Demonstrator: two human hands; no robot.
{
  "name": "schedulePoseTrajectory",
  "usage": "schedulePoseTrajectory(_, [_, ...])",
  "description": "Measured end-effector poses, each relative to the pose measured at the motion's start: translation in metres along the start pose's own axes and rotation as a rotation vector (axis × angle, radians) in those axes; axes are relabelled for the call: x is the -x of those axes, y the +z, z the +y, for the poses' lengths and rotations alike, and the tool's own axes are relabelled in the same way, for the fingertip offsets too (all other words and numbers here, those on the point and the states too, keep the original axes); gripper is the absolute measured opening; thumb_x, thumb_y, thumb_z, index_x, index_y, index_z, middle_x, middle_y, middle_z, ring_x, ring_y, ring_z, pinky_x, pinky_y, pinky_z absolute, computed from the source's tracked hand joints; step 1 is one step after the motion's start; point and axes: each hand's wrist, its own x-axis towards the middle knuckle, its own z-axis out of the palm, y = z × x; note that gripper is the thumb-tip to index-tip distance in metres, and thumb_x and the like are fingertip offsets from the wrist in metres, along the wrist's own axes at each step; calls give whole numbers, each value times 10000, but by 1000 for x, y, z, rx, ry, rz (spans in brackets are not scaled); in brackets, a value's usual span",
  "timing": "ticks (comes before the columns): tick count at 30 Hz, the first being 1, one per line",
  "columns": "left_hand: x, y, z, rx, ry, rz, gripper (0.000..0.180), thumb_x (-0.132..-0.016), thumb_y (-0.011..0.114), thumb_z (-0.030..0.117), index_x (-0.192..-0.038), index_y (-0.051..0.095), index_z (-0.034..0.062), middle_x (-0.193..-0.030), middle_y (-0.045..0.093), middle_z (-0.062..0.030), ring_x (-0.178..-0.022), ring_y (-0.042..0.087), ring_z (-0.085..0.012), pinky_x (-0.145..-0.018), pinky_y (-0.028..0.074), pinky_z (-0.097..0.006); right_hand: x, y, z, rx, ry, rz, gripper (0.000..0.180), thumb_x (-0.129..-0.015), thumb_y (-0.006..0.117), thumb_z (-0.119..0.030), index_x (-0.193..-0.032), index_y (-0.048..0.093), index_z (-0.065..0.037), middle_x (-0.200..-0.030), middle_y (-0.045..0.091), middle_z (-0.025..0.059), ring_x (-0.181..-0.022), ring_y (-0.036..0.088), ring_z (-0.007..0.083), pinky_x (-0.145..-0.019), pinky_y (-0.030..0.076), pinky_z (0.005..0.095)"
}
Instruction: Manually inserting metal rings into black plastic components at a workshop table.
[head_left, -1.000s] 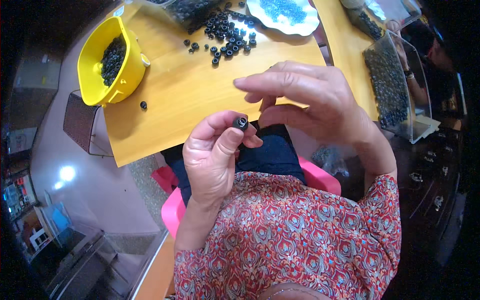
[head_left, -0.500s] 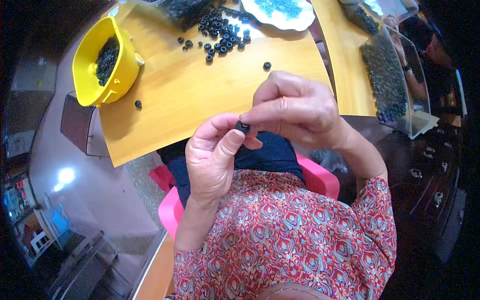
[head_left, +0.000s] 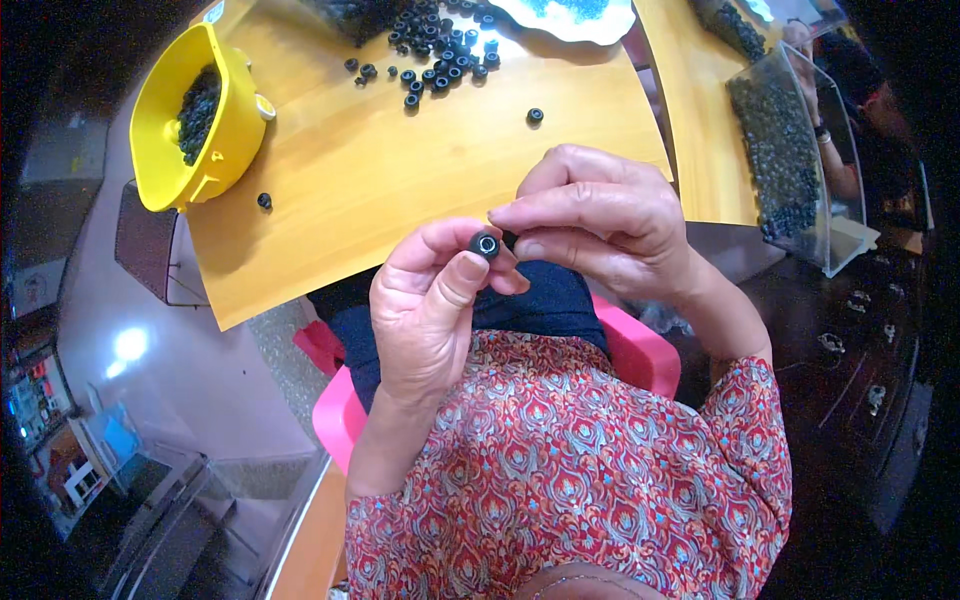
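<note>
Small black ring-shaped part [head_left: 485, 244] with a pale bore, pinched between thumb and forefinger of our left hand [head_left: 425, 310], held above the lap just off the near edge of the pale wooden tabletop [head_left: 400, 180].

Left to right:
- Yellow plastic bowl [head_left: 185, 120], glossy, with a spout-like lip, sits at the far left corner of the board and holds a heap of dark pieces.
- One stray black ring [head_left: 264, 200] lies just beside the bowl.
- Loose scatter of black rings [head_left: 430, 65] lies at the top centre, matte, round, each with a hole; a lone ring [head_left: 535, 115] lies apart to the right of it.
- Left hand closed on the held ring, bore facing up toward us.
- Our right hand [head_left: 600, 230] curls beside it, fingertips drawn together and touching the ring's right side. We cannot tell whether they hold anything of their own.
- Clear plastic bin [head_left: 800, 150], straight-walled, stands at the far right, full of similar dark pieces.

To do the step well, as we judge it: keep the grip on the ring's outer wall so the bore stays clear, hold both hands close over the lap so a dropped piece is caught, and let the right fingertips work with light pressure; such a small, smooth piece likely slips easily.
</note>
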Motion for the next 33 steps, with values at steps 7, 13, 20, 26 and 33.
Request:
schedulePoseTrajectory(7, [-3,-9,-4,20,-51,0,225,-855,647,62,-1054,599,-32,-937,655,-124,-769,650,-205,-731,563,-341,-4,0,9,53,-68,-80,311,-723,739,-47,-1030,688,-31,-804,594,67,-717,591,173,-598,470,270])
schedulePoseTrajectory(13, [0,-18,-14,202,-242,50,266,-872,639,144,-1074,589,-22,-979,650,-127,-813,646,-227,-731,553,-378,4,12,13,111,-92,12,303,-725,749,-57,-1014,665,-19,-800,571,74,-710,577,193,-597,464,283])
schedulePoseTrajectory(20, [0,-22,-15,208,-316,56,273,-884,629,196,-1047,587,-20,-883,615,-86,-748,576,-176,-709,497,-341,11,10,22,49,-2,-12,289,-726,757,-79,-995,669,-23,-808,580,72,-733,588,202,-614,465,293])
schedulePoseTrajectory(26, [-10,-28,-13,162,-261,61,248,-893,614,258,-969,573,26,-841,514,-41,-721,458,-140,-660,407,-305,3,-25,78,394,119,199,131,-752,718,-59,-875,673,-49,-786,613,71,-696,609,203,-603,493,310])
schedulePoseTrajectory(33, [-20,-38,-7,241,-239,82,274,-877,639,242,-1010,581,9,-875,554,-71,-767,524,-158,-711,457,-336,-31,-32,118,555,46,210,98,-732,683,-33,-823,647,-39,-770,593,86,-713,602,256,-619,492,350])
